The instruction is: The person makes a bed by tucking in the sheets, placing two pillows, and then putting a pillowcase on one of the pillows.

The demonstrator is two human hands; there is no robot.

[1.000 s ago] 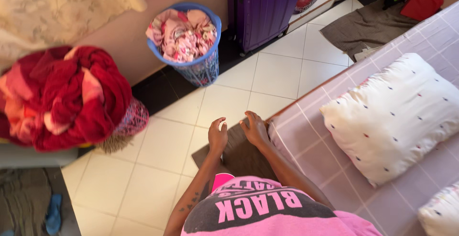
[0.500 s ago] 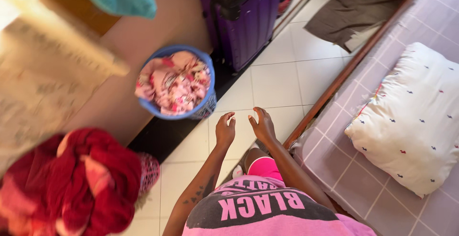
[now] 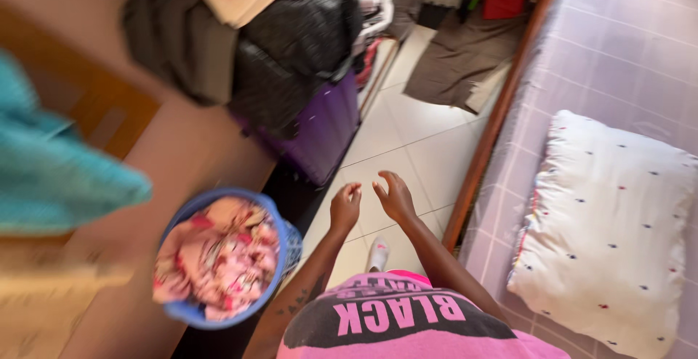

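My left hand (image 3: 345,208) and my right hand (image 3: 393,196) are held out in front of me over the white tiled floor (image 3: 407,148), close together, fingers loosely curled and apart, holding nothing. A blue laundry basket (image 3: 270,210) full of pink patterned cloth (image 3: 214,253) stands low on my left, near my left forearm. To my right is the bed with a lilac checked sheet (image 3: 618,53) and a white spotted pillow (image 3: 614,228). The view is blurred by motion.
A purple suitcase (image 3: 320,130) with dark bags (image 3: 291,53) piled on it stands ahead by the wall. A brown mat (image 3: 451,64) lies on the floor further on. A teal cloth (image 3: 51,170) hangs at the left. The bed's wooden edge (image 3: 491,126) borders the floor strip.
The view has swung up and left: the basket slid down to the lower left, the red blanket heap left the frame, and the suitcase and bags came nearer. My hands stay empty and close together.
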